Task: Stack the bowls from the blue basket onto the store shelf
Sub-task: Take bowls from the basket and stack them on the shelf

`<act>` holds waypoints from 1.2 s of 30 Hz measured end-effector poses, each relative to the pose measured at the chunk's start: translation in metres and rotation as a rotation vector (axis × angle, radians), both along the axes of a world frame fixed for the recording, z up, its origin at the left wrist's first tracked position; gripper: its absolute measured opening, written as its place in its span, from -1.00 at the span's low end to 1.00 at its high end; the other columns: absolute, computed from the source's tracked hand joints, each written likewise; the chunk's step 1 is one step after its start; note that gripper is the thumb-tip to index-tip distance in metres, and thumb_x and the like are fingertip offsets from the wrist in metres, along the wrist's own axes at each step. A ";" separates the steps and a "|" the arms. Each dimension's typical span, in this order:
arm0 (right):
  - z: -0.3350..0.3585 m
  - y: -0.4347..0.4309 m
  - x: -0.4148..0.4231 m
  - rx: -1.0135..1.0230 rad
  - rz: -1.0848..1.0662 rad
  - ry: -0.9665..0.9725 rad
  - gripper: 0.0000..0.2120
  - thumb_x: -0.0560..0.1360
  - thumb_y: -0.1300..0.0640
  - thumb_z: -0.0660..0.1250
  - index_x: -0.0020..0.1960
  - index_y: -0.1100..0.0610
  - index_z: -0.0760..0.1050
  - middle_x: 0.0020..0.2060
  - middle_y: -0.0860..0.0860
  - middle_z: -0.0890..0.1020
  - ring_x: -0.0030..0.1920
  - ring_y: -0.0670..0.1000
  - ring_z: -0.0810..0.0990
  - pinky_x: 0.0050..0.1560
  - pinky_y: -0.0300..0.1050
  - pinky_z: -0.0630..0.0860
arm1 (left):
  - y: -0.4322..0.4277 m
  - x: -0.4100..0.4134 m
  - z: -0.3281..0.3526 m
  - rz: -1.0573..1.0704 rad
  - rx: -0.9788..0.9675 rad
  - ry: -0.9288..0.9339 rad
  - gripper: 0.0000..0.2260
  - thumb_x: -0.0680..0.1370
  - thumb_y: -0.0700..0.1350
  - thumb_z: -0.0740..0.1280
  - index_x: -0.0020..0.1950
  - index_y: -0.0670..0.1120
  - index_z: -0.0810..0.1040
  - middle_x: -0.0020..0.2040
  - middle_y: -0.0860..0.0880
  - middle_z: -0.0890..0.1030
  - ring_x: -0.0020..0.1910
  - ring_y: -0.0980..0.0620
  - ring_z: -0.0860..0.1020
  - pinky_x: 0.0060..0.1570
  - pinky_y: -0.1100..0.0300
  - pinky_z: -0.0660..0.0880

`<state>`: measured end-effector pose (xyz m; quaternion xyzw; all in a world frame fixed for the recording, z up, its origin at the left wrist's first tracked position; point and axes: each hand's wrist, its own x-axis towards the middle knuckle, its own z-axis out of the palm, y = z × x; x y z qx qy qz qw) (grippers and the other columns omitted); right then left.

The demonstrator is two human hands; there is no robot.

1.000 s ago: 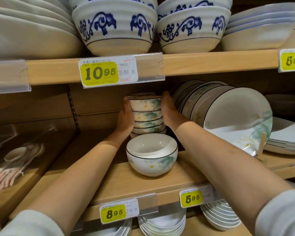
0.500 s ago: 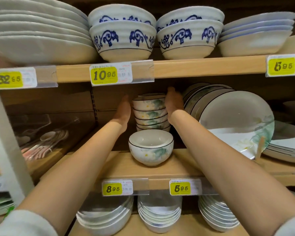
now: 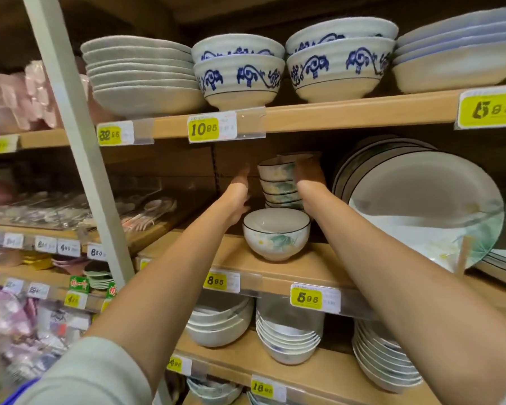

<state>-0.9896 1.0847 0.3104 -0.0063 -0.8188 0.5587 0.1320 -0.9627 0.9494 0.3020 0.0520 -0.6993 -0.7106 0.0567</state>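
Stack of white floral ceramic bowls far back on middle wooden shelf, left hand straight-fingered just beside it, right hand flat against its side, neither gripping; placement likely done, next calling for careful pull-back past lone white floral bowl nearer.

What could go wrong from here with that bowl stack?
1. The stack of floral bowls is tall and narrow; the right hand lies against its side, the left hand apart from it, so a nudge could topple it.
2. The single bowl sits in front, between both forearms; an arm might knock it off the shelf.
3. The leaning plates stand close beside the right forearm.
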 end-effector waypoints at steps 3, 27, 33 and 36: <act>0.010 -0.003 -0.008 -0.066 -0.074 0.061 -0.45 0.66 -0.03 0.00 0.56 0.21 0.03 0.53 0.16 0.16 0.50 0.18 0.18 0.48 0.08 0.16 | 0.011 -0.003 0.005 0.014 -0.060 -0.063 -0.41 0.63 0.25 0.02 0.58 -0.02 0.10 0.56 -0.13 0.19 0.52 -0.15 0.21 0.41 -0.03 0.18; -0.007 0.019 -0.050 -0.377 -0.051 -0.016 -0.45 0.64 -0.18 -0.09 0.53 0.07 0.19 0.47 0.11 0.33 0.43 0.11 0.34 0.46 0.03 0.24 | 0.013 -0.032 0.000 -0.238 -0.020 0.055 -0.54 0.68 0.09 0.01 0.48 -0.12 0.33 0.43 -0.16 0.43 0.34 -0.09 0.42 -0.31 0.41 0.48; -0.008 0.017 -0.050 -0.395 0.002 -0.028 -0.40 0.61 -0.23 -0.04 0.55 0.05 0.14 0.49 0.09 0.28 0.45 0.09 0.30 0.48 0.05 0.21 | 0.009 -0.031 -0.001 -0.252 -0.046 0.062 -0.54 0.66 0.12 0.03 0.47 -0.07 0.36 0.41 -0.14 0.45 -0.12 0.08 0.51 -0.43 0.39 0.47; -0.008 0.017 -0.051 -0.403 0.003 -0.023 -0.40 0.61 -0.23 -0.03 0.55 0.05 0.14 0.49 0.08 0.29 0.45 0.10 0.30 0.47 0.05 0.23 | 0.006 -0.031 0.001 -0.273 -0.037 0.063 -0.50 0.64 0.18 0.03 0.51 -0.03 0.29 0.44 -0.15 0.42 0.10 -0.03 0.51 -0.02 0.23 0.44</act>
